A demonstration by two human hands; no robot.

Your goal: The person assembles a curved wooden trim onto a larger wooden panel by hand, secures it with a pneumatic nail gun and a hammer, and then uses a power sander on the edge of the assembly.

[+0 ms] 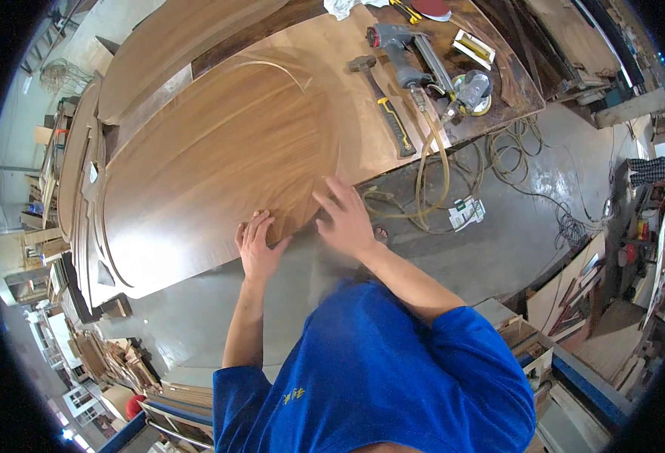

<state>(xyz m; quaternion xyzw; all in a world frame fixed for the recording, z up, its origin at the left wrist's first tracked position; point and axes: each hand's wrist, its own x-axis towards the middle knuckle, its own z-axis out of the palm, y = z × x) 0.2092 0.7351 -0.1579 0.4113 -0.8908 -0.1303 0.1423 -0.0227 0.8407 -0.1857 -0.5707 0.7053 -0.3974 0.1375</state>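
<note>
Lying flat across the workbench (362, 128), a large oval veneered wood panel (211, 166) with grain fanning outward, its near edge overhanging toward the person. Left hand (259, 245): palm down, fingers spread, pressed on the panel's near edge. Right hand (345, 219): open, fingers splayed, resting just beside the left at the same edge; neither hand grips anything. Behind the panel, on the bench: a hammer (384, 102) with a black-and-yellow handle, a grey pneumatic nail gun (408, 53), a round orbital sander (473, 90), a white cloth (344, 7). A yellowish air hose (427, 170) loops off the bench edge to the grey concrete floor (498, 241), near a white power strip (466, 211) and tangled black cables (566, 223).
</note>
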